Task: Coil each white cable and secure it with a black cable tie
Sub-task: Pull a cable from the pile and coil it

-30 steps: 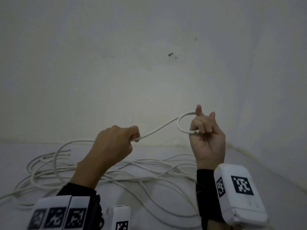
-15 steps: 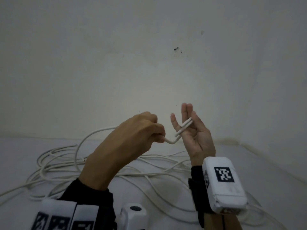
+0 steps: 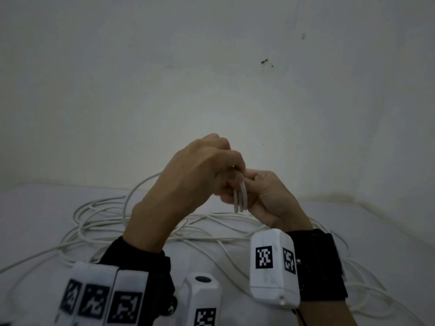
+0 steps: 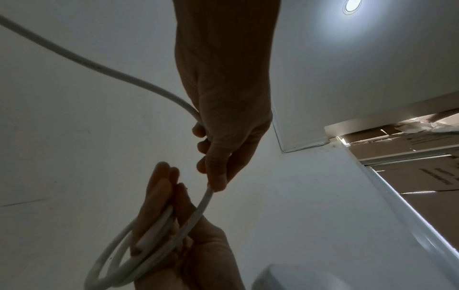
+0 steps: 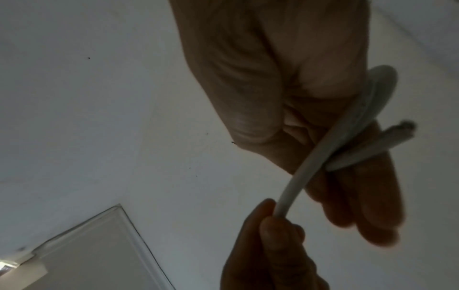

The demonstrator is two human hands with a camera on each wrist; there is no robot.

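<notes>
A long white cable [image 3: 141,222] lies in loose tangled loops on the white table [image 3: 35,220]. Its near end is wound in small loops [image 3: 240,198] around the fingers of my right hand [image 3: 266,198], whose thumb holds them in place. My left hand [image 3: 226,180] sits directly over those fingers and pinches the running strand. From the left wrist, the left hand [image 4: 216,176] grips the cable [image 4: 111,74] just above the coil [image 4: 119,245] on the right hand [image 4: 198,255]. In the right wrist view, the cut cable end [image 5: 402,127] sticks out past the right hand's fingers [image 5: 347,196]. I see no black tie.
A bare white wall [image 3: 211,90] stands close behind the table, with a corner at the right. White wrist camera units [image 3: 273,267] fill the lower foreground. A door frame and cardboard boxes [image 4: 410,157] show in the left wrist view.
My left hand has travelled right, up to the right hand, carrying the strand with it. The single open loop has become several tight turns around the right fingers.
</notes>
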